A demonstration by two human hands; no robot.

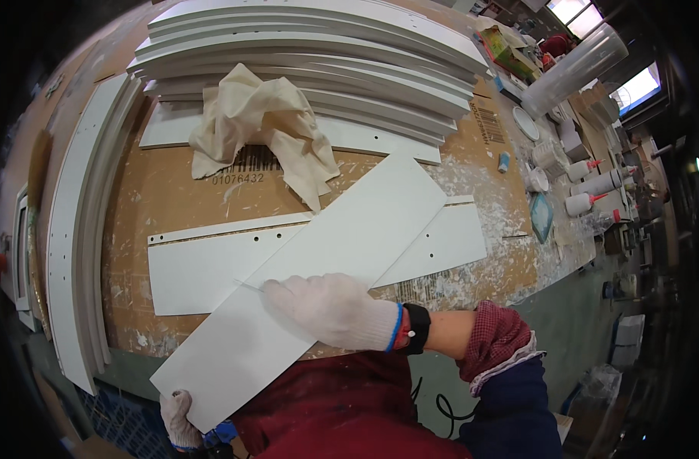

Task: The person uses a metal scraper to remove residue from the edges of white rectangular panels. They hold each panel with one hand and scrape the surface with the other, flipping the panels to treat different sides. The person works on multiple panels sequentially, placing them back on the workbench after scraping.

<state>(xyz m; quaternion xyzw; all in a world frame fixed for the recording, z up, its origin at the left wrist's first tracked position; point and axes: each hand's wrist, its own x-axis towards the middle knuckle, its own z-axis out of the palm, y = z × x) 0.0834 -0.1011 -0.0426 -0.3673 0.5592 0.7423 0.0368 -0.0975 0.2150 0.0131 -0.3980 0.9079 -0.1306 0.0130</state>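
Observation:
A long white board [349,214] lies slantwise over another white board [204,268], which has dark holes and a groove along its far edge. My left hand [179,419], in a white knit glove, grips the slanted board's near left corner. Over the middle of that board is my gloved right hand [326,310]. Its fingers are closed on a thin blade-like tool [248,286] whose tip points left across the white face; the rest of the tool is hidden in the glove. A crumpled cream cloth [265,126] rests beyond the boards.
Stacked white boards [311,46] fill the far side, and more boards [82,214] stand along the left. Cardboard [135,298] covers the paint-spotted table. On the right are bottles with red tips [583,203], tubs [550,159] and a clear plastic roll [579,69].

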